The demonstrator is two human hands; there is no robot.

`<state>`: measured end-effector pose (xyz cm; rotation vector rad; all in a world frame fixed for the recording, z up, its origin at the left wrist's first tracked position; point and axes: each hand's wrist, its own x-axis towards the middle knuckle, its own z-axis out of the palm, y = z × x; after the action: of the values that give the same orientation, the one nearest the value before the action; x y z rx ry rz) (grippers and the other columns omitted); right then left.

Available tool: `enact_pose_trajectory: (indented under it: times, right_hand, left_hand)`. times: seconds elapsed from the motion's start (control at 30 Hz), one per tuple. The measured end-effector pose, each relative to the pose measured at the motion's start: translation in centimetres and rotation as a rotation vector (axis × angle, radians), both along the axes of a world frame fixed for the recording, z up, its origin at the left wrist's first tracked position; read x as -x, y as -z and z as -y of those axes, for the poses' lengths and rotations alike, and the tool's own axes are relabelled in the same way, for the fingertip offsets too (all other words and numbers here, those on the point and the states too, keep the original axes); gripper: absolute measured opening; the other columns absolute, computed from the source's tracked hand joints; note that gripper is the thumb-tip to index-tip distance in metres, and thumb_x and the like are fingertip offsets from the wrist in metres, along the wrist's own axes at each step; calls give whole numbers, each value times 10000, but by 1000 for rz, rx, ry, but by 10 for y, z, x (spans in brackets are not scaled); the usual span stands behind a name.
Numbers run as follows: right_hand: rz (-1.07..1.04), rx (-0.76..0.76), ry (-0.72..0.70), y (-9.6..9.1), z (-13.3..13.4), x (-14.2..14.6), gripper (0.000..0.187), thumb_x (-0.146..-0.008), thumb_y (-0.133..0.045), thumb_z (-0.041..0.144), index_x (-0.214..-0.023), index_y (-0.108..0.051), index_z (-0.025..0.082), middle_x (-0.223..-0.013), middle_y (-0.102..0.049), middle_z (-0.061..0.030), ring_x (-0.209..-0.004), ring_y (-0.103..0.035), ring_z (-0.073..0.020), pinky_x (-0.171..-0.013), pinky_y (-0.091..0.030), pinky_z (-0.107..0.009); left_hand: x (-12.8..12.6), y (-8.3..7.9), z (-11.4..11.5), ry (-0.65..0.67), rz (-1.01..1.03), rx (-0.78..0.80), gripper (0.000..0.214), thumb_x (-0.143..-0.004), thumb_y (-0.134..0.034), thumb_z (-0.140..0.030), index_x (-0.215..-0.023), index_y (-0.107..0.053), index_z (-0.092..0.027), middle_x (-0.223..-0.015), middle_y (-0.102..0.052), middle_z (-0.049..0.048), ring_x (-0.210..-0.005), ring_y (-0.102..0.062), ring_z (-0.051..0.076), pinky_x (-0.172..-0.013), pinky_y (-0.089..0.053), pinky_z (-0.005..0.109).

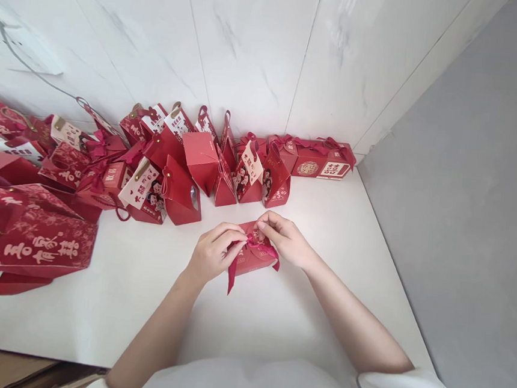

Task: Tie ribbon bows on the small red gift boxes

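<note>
In front of me on the white table lies a small red gift box (251, 263) with light printed lettering. A dark pink ribbon (232, 276) crosses its top, with a knot or bow near the middle and loose ends hanging at both sides. My left hand (218, 249) pinches the ribbon at the left of the knot, fingers closed. My right hand (287, 239) is at the box's upper right, thumb and forefinger pinched together by the ribbon. What exactly sits between those right fingertips is too small to make out clearly.
Many red gift boxes, some with handles, crowd the table's left and back, including a large red box (40, 238) and a ribboned box (322, 160) at the back right. A white marbled wall (253, 48) stands behind. A grey panel (468, 176) borders the right side.
</note>
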<state>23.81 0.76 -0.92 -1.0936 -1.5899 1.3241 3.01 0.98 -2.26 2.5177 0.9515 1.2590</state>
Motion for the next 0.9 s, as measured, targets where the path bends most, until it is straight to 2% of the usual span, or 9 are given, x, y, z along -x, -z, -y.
enact_pose_trajectory:
  times: [0.13,0.3,0.43,0.5,0.57,0.67,0.8,0.9]
  right_hand:
    - [176,-159,8,-4,2,0,323,-960,-473,412,-802,-661,202,-816,-574,-16,-787,-573,-149,-803,-430,-290]
    - [45,-58,-30,1,0,-1,318,-957,-483,406,-868,-712,204,-876,-584,-25,-831,-589,-147,-825,-433,-286]
    - [33,-27,-6,2,1,1,255,-886,-600,423,-830,-698,194,-856,-583,-15,-750,-555,-133,-732,-432,-272]
    - [33,-22,10,1,2,2,231,-849,-650,410,-814,-688,185,-837,-579,-9,-698,-523,-121,-678,-417,-264]
    - [21,-11,20,1,2,3,220,-840,-661,392,-803,-679,176,-827,-576,-6,-675,-508,-114,-655,-406,-261]
    - [27,-8,6,1,4,4,215,-855,-643,383,-806,-670,175,-827,-568,-6,-686,-512,-115,-666,-410,-263]
    - [74,-40,4,0,5,4,219,-887,-599,387,-810,-635,186,-829,-551,2,-701,-497,-113,-679,-407,-258]
    - [127,-80,17,-3,6,3,207,-912,-560,361,-797,-591,191,-816,-532,11,-700,-484,-111,-680,-397,-256]
  left_hand:
    - [0,1,0,-8,-5,-43,123,-851,-606,-136,-923,-628,-232,-876,-673,21,-773,-663,128,-695,-553,248]
    - [-1,0,0,13,-22,-34,147,-835,-627,-118,-925,-624,-234,-882,-669,17,-754,-648,126,-682,-531,253]
    - [-3,-1,0,31,-8,-1,175,-831,-637,-122,-956,-592,-236,-907,-663,18,-793,-649,133,-712,-535,268]
    - [-4,-3,0,-6,50,22,198,-811,-674,-168,-954,-549,-224,-934,-646,36,-873,-646,164,-758,-541,306]
    - [-3,-4,-2,-82,74,14,235,-769,-728,-229,-875,-519,-214,-908,-614,44,-907,-622,197,-774,-526,345]
    - [0,-6,-4,-133,3,-18,249,-741,-755,-265,-733,-513,-205,-789,-567,19,-813,-575,191,-723,-476,343]
    - [4,-8,-5,-62,-102,27,164,-802,-697,-233,-752,-544,-203,-775,-591,8,-787,-551,176,-733,-431,340]
    - [6,-12,-4,-1,-131,133,117,-868,-609,-210,-782,-531,-197,-841,-593,25,-834,-541,176,-767,-428,336]
